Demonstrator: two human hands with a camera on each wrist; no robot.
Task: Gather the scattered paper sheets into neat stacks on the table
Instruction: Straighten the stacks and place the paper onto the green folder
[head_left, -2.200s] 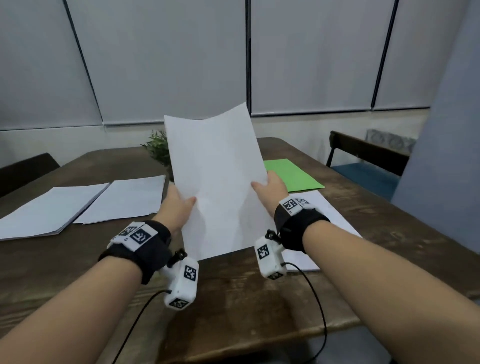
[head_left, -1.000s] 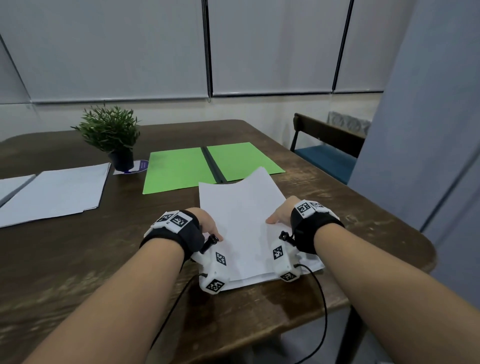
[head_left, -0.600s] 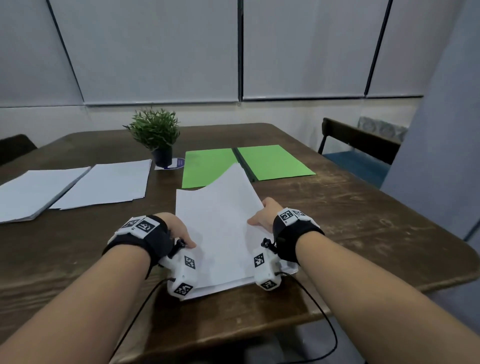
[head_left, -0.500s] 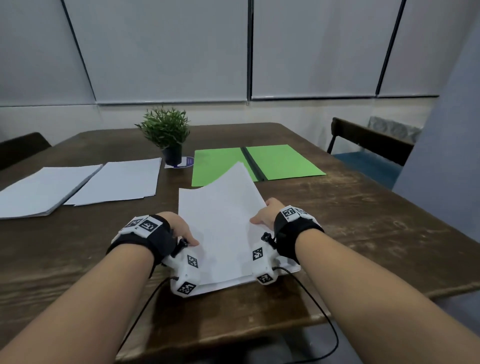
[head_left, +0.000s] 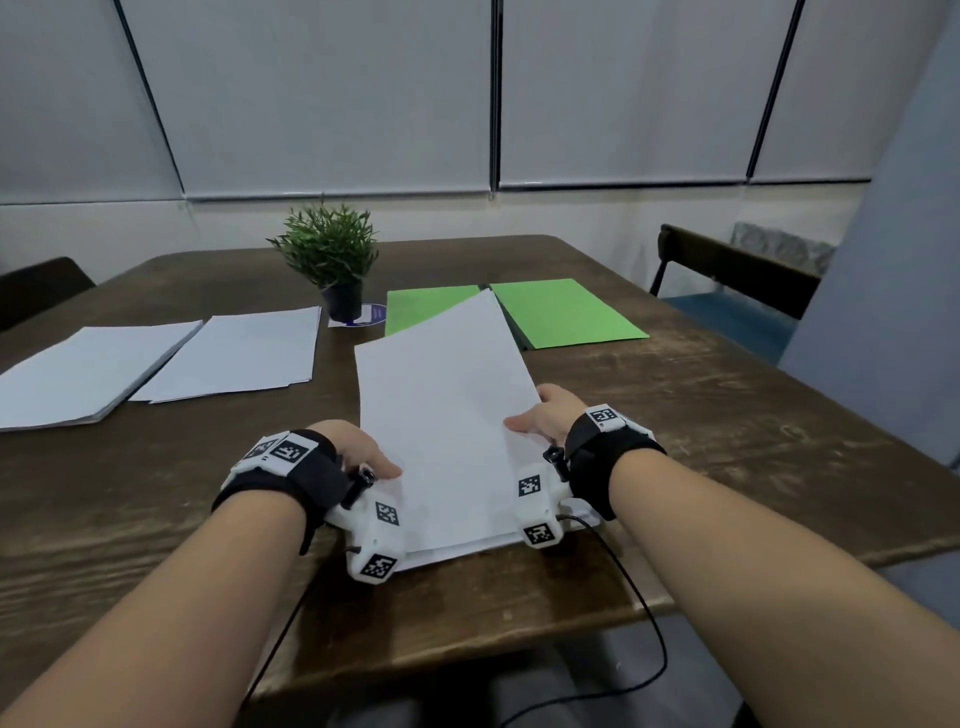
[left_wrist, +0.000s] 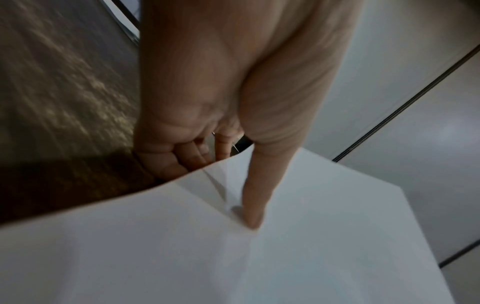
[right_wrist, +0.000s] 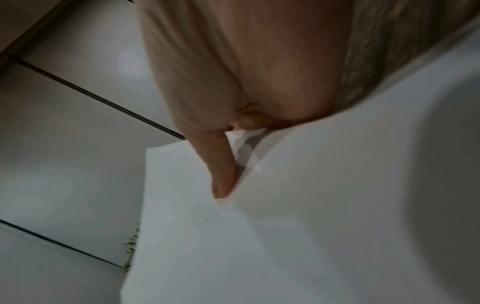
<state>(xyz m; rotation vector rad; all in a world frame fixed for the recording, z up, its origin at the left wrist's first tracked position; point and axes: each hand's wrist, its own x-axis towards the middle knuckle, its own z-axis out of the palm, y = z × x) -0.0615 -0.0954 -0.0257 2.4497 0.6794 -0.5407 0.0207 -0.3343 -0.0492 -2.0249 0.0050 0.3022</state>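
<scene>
A white paper sheet (head_left: 447, 415) slopes up from the table's near edge, its far end raised over the green sheets. My left hand (head_left: 358, 452) pinches its left edge, thumb on top (left_wrist: 253, 205) and fingers curled beneath. My right hand (head_left: 545, 415) pinches the right edge the same way, thumb (right_wrist: 221, 174) on the sheet's top face. The sheet's near edge rests on a low white stack (head_left: 467, 551) by the table's front. Two white stacks (head_left: 234, 353) (head_left: 88, 369) lie at the left.
Two green sheets (head_left: 561, 312) lie behind the held paper with a dark strip between them. A small potted plant (head_left: 332, 260) stands mid-table on a round coaster. A dark chair (head_left: 737, 280) with a blue seat stands at the right. The brown wooden table (head_left: 727, 426) shows bare wood at the right.
The sheet, held upright in the air before, came down onto the near stack. Since half a second ago it has barely moved; the view shifted slightly.
</scene>
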